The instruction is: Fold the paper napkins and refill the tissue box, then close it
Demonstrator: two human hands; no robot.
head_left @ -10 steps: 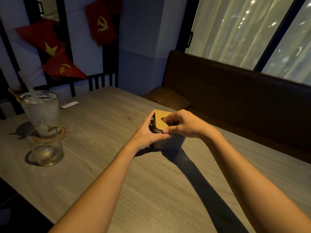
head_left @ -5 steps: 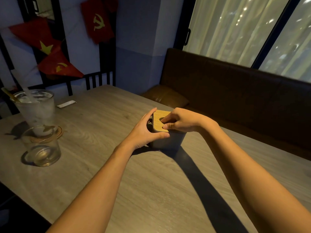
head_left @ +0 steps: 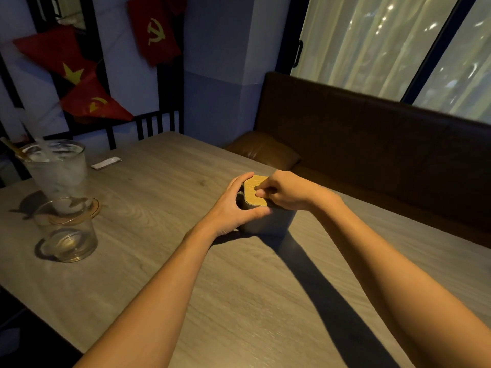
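At far left, a tall glass (head_left: 57, 173) of iced drink is standing on a coaster (head_left: 93, 207), with a short glass (head_left: 67, 236) sitting just in front of it and a small white packet (head_left: 106, 163) lying behind, all on the table (head_left: 164, 261). Near the table's middle, the left hand (head_left: 233, 208) is cupping the left side of the box (head_left: 268, 221), fingers curling over the far corner and thumb pressing along the near wall. The wooden lid (head_left: 253, 193) is sitting on top of the box; whether it is lying fully flush cannot be told. The right hand (head_left: 287, 193) is resting on the lid from the right, fingertips bunching together at the dark opening in its centre; whether they are pinching a napkin cannot be told. To the right, a bench (head_left: 372, 144) is running along the window.
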